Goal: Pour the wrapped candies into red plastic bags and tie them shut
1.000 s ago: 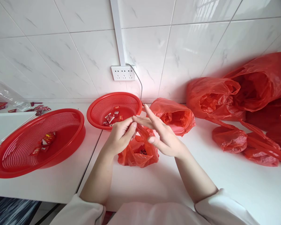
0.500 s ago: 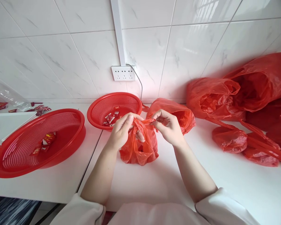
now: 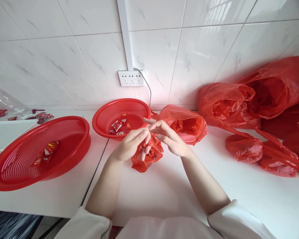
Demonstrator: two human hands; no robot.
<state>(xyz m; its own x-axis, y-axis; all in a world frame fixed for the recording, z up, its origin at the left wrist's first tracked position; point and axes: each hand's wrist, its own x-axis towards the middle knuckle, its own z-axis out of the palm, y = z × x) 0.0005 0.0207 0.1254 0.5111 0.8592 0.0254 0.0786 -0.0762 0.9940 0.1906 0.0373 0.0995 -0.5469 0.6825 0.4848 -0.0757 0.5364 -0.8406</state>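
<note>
A small red plastic bag point(image 3: 140, 166) sits over the white table in front of me, its body bunched and tilted. My left hand point(image 3: 130, 143) is closed around the bag's gathered top, with fingertips showing against the red plastic. On the other side my right hand point(image 3: 172, 139) is open, its fingers stretched out toward the left hand above the bag. Parts of the bag's top are hidden behind the fingers. Just beyond the hands is a round red basket point(image 3: 99, 114) with several small wrapped packets point(image 3: 116, 125) inside.
A larger red basket point(image 3: 77, 124) with a few packets stands on the left, near a white tray point(image 3: 13, 127). Behind my right hand lies an open red bag point(image 3: 181, 114). Several filled red bags point(image 3: 221, 91) crowd the right side against the tiled wall point(image 3: 154, 56), which bears a power socket point(image 3: 131, 78).
My right hand has let go of the bag's handle and its fingers have straightened. The bag's handles, stretched between both hands before, are now bunched at my left hand, and its body has tilted.
</note>
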